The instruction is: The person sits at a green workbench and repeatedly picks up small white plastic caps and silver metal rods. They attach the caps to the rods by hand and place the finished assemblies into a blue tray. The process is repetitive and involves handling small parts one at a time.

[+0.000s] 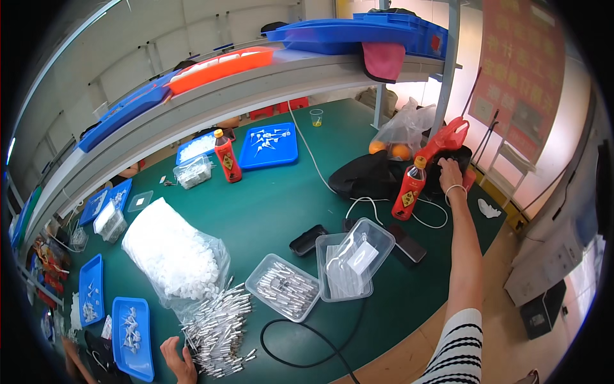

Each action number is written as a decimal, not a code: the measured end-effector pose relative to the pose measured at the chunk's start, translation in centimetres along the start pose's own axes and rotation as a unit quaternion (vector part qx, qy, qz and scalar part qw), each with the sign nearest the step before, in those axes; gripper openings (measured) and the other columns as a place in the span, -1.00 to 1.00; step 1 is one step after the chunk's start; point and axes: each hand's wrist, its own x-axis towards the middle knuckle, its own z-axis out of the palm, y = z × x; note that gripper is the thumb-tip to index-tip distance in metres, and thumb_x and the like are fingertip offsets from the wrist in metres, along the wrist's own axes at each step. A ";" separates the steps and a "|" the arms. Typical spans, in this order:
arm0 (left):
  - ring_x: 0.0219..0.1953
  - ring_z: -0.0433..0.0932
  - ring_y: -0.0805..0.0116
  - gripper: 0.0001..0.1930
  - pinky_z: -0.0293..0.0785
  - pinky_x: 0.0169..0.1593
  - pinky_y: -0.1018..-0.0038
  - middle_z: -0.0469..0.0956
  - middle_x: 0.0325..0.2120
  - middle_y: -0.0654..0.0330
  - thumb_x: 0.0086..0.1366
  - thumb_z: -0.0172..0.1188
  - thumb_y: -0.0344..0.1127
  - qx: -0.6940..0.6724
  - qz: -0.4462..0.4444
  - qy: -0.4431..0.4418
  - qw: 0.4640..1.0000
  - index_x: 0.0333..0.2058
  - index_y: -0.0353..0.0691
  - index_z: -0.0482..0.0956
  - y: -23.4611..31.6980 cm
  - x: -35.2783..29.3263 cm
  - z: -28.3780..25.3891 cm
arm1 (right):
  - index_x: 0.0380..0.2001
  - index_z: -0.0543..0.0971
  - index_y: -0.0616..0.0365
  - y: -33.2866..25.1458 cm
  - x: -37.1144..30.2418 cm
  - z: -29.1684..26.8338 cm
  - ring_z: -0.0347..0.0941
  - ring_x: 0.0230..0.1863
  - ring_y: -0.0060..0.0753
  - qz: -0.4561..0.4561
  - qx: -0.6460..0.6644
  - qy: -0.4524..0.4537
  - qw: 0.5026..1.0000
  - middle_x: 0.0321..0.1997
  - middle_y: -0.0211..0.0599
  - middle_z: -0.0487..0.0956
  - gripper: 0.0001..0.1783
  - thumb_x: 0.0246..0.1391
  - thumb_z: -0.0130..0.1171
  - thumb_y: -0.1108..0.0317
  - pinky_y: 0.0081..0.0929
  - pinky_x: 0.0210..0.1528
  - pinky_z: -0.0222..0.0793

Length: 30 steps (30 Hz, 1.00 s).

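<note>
My right hand point(451, 175) is stretched out to the far right, its fingers bent down at a dark, black bag-like thing point(462, 155). What the fingertips hold there is hidden. A red plastic bag point(448, 136) lies just beyond, and a red drink bottle with a yellow cap point(409, 192) stands to the hand's left. At the lower edge my left hand point(178, 360) rests with loosely curled fingers apart and nothing seen in them. Beside it spreads a pile of slim silver metal pieces point(220, 329). A clear tub point(281, 288) holds more such pieces.
A large plastic bag of white parts point(173, 249) lies left of centre. Blue trays point(133, 339) line the left side. Another clear tub point(345, 296), a phone point(407, 245), a black cable point(263, 339) and a second bottle point(228, 157) are on the green table. A shelf point(307, 73) crosses above.
</note>
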 end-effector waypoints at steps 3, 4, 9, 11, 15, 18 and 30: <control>-0.07 0.35 -0.06 -0.73 0.25 0.02 0.15 0.42 -0.17 -0.09 0.21 0.04 -0.54 -0.036 -0.004 0.045 0.998 -0.09 -0.40 0.40 -0.5 -0.5 0.8 | -0.25 0.48 0.09 0.8 0.1 -0.9 0.36 -0.07 0.03 -0.011 -0.046 -0.030 0.998 -0.21 -0.06 0.46 -0.60 -0.25 0.15 0.69 -0.17 0.01 0.35; -0.04 0.34 -0.07 -0.71 0.24 0.04 0.14 0.41 -0.14 -0.10 0.22 0.03 -0.52 -0.042 -0.007 0.020 0.999 -0.06 -0.40 0.39 -1.2 -0.8 1.3 | -0.27 0.47 0.08 1.4 -0.2 -1.0 0.35 -0.08 0.06 -0.014 -0.040 -0.027 0.999 -0.23 -0.06 0.45 -0.62 -0.25 0.15 0.67 -0.15 0.00 0.33; -0.02 0.34 -0.03 -0.73 0.22 0.08 0.18 0.40 -0.09 -0.07 0.31 -0.01 -0.48 -0.022 -0.035 -0.002 0.999 -0.02 -0.41 0.37 -1.8 -1.8 2.0 | -0.06 0.50 0.12 0.8 -1.5 -0.4 0.35 0.04 0.01 -0.042 0.015 -0.014 0.999 -0.12 -0.07 0.48 -0.56 -0.09 0.06 0.61 -0.22 0.09 0.31; -0.02 0.34 -0.02 -0.73 0.21 0.08 0.19 0.40 -0.09 -0.06 0.32 -0.02 -0.47 -0.016 -0.030 0.000 0.999 -0.02 -0.42 0.37 -1.9 -2.0 1.9 | -0.04 0.49 0.09 -0.7 -2.5 -1.0 0.36 0.06 -0.02 -0.033 0.050 0.059 0.996 -0.09 -0.10 0.50 -0.59 -0.02 0.06 0.57 -0.22 0.10 0.31; -0.07 0.40 -0.03 -0.71 0.27 0.05 0.19 0.45 -0.11 -0.07 0.32 0.05 -0.38 0.008 -0.023 0.008 1.000 -0.04 -0.41 0.44 -1.3 -1.7 1.7 | -0.06 0.48 0.10 -3.4 -6.6 -3.5 0.46 -0.02 -0.14 0.061 0.221 0.075 0.971 -0.18 -0.16 0.56 -0.64 0.01 0.10 0.51 -0.33 0.04 0.37; -0.10 0.43 -0.04 -0.69 0.32 0.02 0.20 0.47 -0.14 -0.11 0.33 0.07 -0.31 0.020 -0.014 0.002 1.000 -0.07 -0.44 0.46 -0.9 -1.0 1.7 | -0.10 0.49 0.17 -7.5 -12.3 -6.4 0.57 -0.23 -0.37 0.066 0.362 0.001 0.930 -0.28 -0.22 0.61 -0.71 0.06 0.12 0.46 -0.48 -0.18 0.46; -0.02 0.35 0.05 -0.74 0.21 0.09 0.24 0.43 -0.10 -0.01 0.33 -0.02 -0.46 -0.026 -0.021 0.006 0.999 -0.03 -0.42 0.39 -1.5 -0.7 2.9 | 0.26 0.17 0.23 -21.0 -23.2 -5.9 0.43 0.09 0.03 0.025 0.488 -0.220 0.844 0.11 0.09 0.42 -0.36 0.21 0.05 0.16 -0.31 0.11 0.31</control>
